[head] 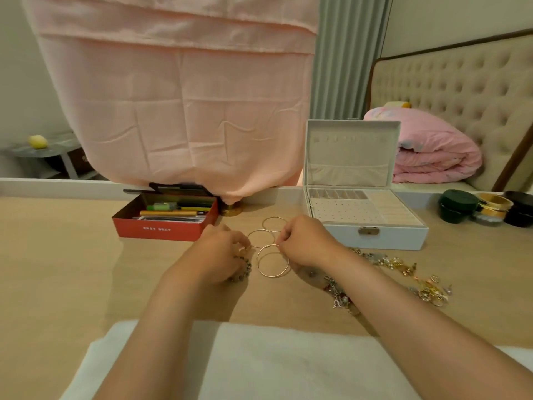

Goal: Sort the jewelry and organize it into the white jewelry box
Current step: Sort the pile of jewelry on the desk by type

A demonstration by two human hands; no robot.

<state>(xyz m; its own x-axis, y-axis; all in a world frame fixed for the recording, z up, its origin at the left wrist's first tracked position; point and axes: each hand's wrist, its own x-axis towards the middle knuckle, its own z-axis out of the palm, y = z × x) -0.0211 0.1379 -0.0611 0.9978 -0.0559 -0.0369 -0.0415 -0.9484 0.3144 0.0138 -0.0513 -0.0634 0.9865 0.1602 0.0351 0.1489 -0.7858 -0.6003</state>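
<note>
Three thin gold bangles lie on the wooden table: a far one, a middle one, and the nearest, largest one. My left hand pinches a small gold piece at the middle bangle's left edge, and a dark beaded chain lies under it. My right hand has its fingers curled, pinching the rim where the bangles meet. The white jewelry box stands open to the right, its lid up. A heap of loose jewelry spreads along the table right of my right forearm.
A red tin with pens sits at the left rear, beside a brass stand base under pink cloth. At the far right stand a green jar, stacked gold bangles and a black jar. White cloth covers the near edge.
</note>
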